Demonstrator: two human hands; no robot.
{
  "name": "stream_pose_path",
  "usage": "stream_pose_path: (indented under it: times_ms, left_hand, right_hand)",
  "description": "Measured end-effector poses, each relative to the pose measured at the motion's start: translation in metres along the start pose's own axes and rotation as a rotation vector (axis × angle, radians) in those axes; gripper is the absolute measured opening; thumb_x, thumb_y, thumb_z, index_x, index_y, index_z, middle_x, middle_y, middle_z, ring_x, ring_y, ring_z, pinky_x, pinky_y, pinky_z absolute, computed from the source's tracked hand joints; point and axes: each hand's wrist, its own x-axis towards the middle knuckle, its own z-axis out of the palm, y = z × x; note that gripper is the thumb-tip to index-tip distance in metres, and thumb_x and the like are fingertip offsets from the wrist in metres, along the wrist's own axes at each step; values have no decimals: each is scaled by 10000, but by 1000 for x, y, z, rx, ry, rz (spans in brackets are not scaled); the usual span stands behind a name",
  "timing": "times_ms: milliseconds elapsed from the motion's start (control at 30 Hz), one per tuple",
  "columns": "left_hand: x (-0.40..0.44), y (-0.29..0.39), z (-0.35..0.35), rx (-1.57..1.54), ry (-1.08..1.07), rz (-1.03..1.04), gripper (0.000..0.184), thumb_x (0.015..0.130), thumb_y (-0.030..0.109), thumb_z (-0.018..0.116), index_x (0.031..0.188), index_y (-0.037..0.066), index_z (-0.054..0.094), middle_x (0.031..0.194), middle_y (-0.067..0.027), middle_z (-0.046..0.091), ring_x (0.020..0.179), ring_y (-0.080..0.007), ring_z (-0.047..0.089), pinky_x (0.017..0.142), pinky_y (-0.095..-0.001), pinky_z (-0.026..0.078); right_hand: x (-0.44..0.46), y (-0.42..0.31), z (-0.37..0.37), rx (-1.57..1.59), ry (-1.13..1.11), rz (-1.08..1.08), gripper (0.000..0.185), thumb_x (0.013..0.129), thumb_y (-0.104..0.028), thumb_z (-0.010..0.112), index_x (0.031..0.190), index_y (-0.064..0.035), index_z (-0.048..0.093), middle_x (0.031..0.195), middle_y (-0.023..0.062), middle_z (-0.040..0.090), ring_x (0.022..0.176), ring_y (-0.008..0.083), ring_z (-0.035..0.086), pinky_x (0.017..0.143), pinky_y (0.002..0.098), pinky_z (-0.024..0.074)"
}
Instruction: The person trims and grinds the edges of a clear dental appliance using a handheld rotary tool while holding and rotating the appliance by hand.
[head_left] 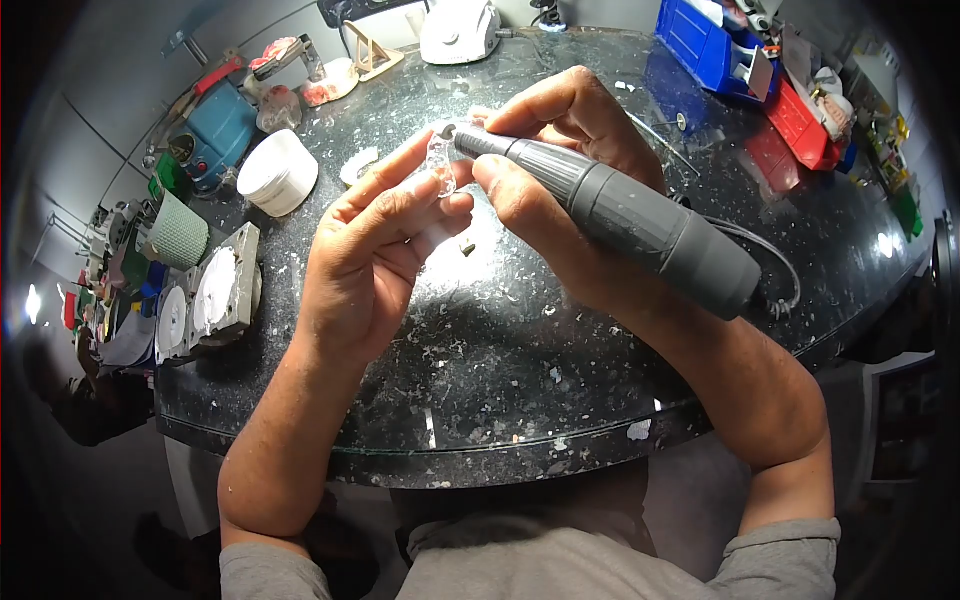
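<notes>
- The clear piece (pixel 440 172) is pinched in the left hand (pixel 368 240), above the bench (pixel 480 400), between its near and far edges.
- The drill (pixel 620 210) is gripped in the right hand (pixel 535 215).
- The piece looks light, stiff and easily cracked; it is best held by its sides.
- It is partly hidden by fingers; whether it is touched by the drill cannot be told.

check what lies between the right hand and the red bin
A thin rod and a small round piece lie on the dark bench, in the head view.
</notes>
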Motion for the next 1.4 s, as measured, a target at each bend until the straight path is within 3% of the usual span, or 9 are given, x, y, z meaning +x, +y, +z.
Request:
stream_pose_path:
  times_ms: [133, 233, 433, 533, 933, 1400]
  left_hand:
    - [0, 1, 3, 25, -5, 10, 477, 953, 83, 625, 1387, -69, 503, 1232, -276, 643, 1080, -296, 681, 1016, -403, 527]
    - [0, 1, -1, 9, -20, 9, 473, 952, 82, 626, 1383, -71, 506, 1240, -281, 638, 1081, -296, 679, 1011, -397, 528]
    - [0, 2, -2, 13, -24, 8, 471, 959, 98, 620, 1384, -69, 506, 1251, -286, 630, 1085, -293, 677, 1007, -392, 528]
    - [0, 1, -1, 17, -13, 12, 471, 962, 105, 615, 1386, -68, 505, 1247, -283, 633, 1079, -290, 679, 1007, -388, 528]
    - [1, 2, -4, -6, -20, 5, 462, 972, 116, 570, 1381, -85, 496, 1225, -258, 650, 1081, -271, 680, 1015, -398, 520]
    - [0, 2, -5, 17, -28, 20, 452, 977, 121, 558, 1383, -71, 502, 1232, -263, 649, 1061, -270, 685, 1010, -386, 513]
  right_hand:
    - [0, 2, -1, 46, 7, 6, 189, 892, -51, 622, 1059, -7, 546, 1037, 129, 639, 1045, 176, 659, 912, 327, 520]
    - [2, 10, -4, -149, 39, -162, 199, 895, -67, 626, 1066, -12, 541, 1040, 131, 641, 1088, 185, 646, 950, 342, 508]
    - [0, -1, -2, -35, 3, 7, 227, 900, -78, 628, 1095, -18, 529, 1122, 187, 649, 1138, 210, 634, 970, 351, 504]
    - [0, 3, -2, -61, 1, -15, 227, 900, -80, 633, 1096, -18, 536, 1149, 204, 651, 1136, 211, 635, 970, 347, 504]
    - [0, -3, -2, 49, -18, 104, 206, 885, -74, 663, 1056, -11, 567, 1119, 176, 666, 1170, 231, 633, 990, 345, 503]
    - [1, 2, 1, -30, 3, -22, 222, 906, -90, 650, 1083, -10, 543, 1076, 139, 649, 1164, 228, 631, 996, 347, 492]
